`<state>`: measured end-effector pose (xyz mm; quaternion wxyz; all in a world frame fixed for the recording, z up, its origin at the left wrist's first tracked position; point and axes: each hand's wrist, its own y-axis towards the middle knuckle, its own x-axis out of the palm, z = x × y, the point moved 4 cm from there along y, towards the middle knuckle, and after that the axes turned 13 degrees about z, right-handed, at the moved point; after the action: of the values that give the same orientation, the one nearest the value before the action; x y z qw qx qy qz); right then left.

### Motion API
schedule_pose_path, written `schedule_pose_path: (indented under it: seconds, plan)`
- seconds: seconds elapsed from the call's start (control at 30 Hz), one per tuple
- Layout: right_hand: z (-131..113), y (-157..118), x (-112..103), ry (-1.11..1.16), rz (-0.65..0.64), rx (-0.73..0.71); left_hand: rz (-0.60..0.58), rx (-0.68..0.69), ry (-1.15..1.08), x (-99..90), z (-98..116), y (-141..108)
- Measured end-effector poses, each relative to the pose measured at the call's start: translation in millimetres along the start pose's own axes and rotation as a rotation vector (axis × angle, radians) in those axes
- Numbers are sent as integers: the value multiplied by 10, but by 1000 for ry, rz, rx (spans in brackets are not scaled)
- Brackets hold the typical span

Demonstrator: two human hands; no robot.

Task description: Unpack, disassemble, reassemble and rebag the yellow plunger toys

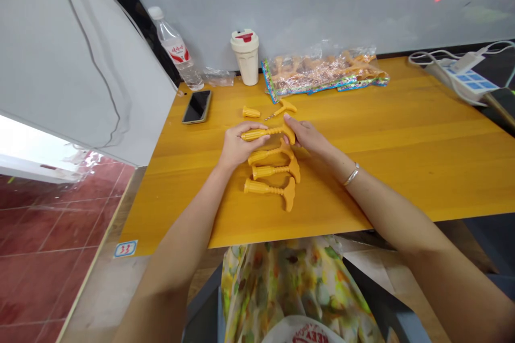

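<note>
Between the hands, a yellow plastic T-handled piece (267,133) lies crosswise, its ribbed barrel under the left hand (243,144) and its crossbar at the right hand (306,136). Left hand curled over the barrel, fingers closed on it from above (thumb hidden). Right hand flatter, its fingers (290,124) reaching forward onto the crossbar; whether they pinch it or only rest there, I cannot tell from this angle. Hands neither spread wide nor pressed together, linked only through the piece. Holding it at both ends seems to keep it steady and level.

Just below the hands, three similar T-handled pieces (270,188) lie in a close row on the orange wooden worktop (402,171), crossbars all to the right (likely set that way on purpose, given the shared direction). Just above the hands, a short ribbed yellow cap (251,112) lies near a T-handle with a metal corkscrew spiral (280,109).

Farther out, a clear bag of yellow pieces (324,72), a cream lidded cup (245,56), a water bottle (175,45) and a phone (197,106). Far off to the right, a power strip (469,77).
</note>
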<state>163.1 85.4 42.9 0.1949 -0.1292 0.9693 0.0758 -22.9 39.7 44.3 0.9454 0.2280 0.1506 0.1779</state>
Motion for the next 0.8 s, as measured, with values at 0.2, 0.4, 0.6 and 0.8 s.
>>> schedule_pose_path:
  seconds: [0.2,0.4,0.6,0.8]
  plan:
    - [127,130,-70,-10,174,-215,83,-20,21,-34,-40,38]
    - [96,120,-53,-318,153,-472,74,-28,-16,-51,-72,47]
    - [18,73,-24,-85,7,-165,57,-23,-5,5,-59,14]
    - [14,45,-44,61,-3,47,11,4,10,56,-81,1]
